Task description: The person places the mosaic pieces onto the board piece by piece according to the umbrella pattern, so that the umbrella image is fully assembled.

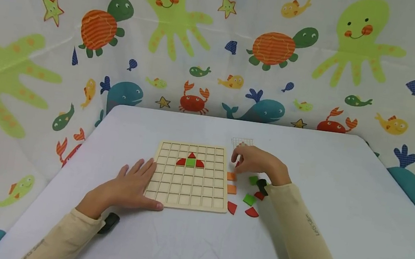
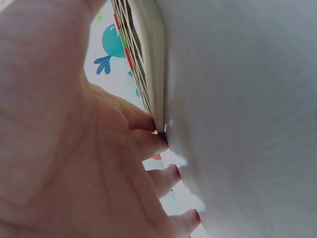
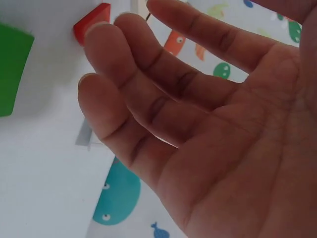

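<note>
A pale wooden grid board lies on the table. Near its far side sit a green square, a red triangle above it, and red curved pieces on both sides. My left hand rests spread at the board's left edge, thumb by the front corner. In the left wrist view its fingers meet the board's side. Over the table right of the board, my right hand reaches down with bent fingers. A red piece shows just past those fingertips, apparently on the table; nothing is seen gripped.
A small printed grid card lies behind the right hand, partly covered. Right of the board are orange squares, green squares and red quarter-circles. A patterned sea-animal curtain hangs behind the white table.
</note>
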Tool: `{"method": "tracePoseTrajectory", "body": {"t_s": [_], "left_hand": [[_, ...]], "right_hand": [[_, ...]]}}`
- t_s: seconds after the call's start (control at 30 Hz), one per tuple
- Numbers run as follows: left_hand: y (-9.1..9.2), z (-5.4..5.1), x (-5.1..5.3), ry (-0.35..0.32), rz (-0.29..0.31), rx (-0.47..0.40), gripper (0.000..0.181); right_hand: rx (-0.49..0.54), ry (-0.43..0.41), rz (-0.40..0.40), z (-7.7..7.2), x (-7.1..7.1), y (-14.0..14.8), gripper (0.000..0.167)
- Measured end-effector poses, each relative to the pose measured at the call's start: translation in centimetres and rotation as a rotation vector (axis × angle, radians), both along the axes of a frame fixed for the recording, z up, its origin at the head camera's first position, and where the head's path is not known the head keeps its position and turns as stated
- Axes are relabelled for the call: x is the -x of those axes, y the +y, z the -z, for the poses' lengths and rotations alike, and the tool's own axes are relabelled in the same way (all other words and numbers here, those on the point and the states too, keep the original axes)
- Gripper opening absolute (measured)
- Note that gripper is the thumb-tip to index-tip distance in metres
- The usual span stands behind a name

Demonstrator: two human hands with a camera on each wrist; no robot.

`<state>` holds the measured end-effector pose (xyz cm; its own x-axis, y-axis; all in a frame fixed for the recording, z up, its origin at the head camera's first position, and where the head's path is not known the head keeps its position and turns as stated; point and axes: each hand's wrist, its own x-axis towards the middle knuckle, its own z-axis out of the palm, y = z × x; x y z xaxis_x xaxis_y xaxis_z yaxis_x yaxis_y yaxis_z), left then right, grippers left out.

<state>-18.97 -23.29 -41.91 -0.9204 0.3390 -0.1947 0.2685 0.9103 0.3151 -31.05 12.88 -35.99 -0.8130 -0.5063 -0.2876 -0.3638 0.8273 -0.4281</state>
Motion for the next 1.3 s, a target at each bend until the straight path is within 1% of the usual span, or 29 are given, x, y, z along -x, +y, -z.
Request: {"method": "tracePoseTrajectory", "body": {"t_s": [0.07, 0.13, 0.23, 0.37, 0.47, 0.57, 0.7, 0.9, 1.0, 1.13, 1.3], "left_hand": [[0.0, -0.1, 0.0, 0.002, -0.001, 0.002, 0.132], [0.1, -0.2, 0.0, 0.005, -0.001, 0.001, 0.133], [0.1, -0.2, -0.1, 0.007, -0.002, -0.004, 0.133], [0.2, -0.2, -0.1, 0.003, -0.003, -0.007, 0.132], [0.3, -0.2, -0.2, -0.002, -0.006, -0.009, 0.133], [0.3, -0.2, -0.2, -0.002, -0.009, -0.009, 0.133], [0.3, -0.1, -0.2, 0.001, -0.012, -0.006, 0.132], [0.4, 0.0, -0.3, -0.003, -0.011, -0.011, 0.132], [0.4, -0.1, -0.3, -0.005, -0.013, -0.006, 0.132], [0.4, -0.1, -0.4, -0.003, -0.015, -0.002, 0.132], [0.4, 0.0, -0.3, -0.003, -0.014, -0.002, 0.131]], "right_hand": [[0.007, 0.015, 0.000, -0.1, -0.1, 0.0, 0.025], [0.003, 0.030, 0.020, -0.1, -0.1, 0.1, 0.025], [-0.029, 0.038, 0.088, 0.5, 0.1, 0.3, 0.028], [-0.049, 0.033, 0.171, 1.7, 0.6, 0.4, 0.032], [-0.033, 0.044, 0.188, 2.4, 0.8, 0.3, 0.030], [-0.022, 0.060, 0.179, 2.6, 0.9, 0.2, 0.026], [0.019, 0.087, 0.127, 2.4, 0.8, 0.3, 0.020], [0.131, 0.148, 0.004, 1.8, 0.5, -0.5, 0.014], [0.184, 0.164, -0.049, 1.4, 0.3, -1.6, 0.015], [0.229, 0.186, -0.116, 1.2, -0.1, -3.7, 0.018], [0.255, 0.222, -0.244, 0.8, -0.2, -6.4, 0.015]]}}
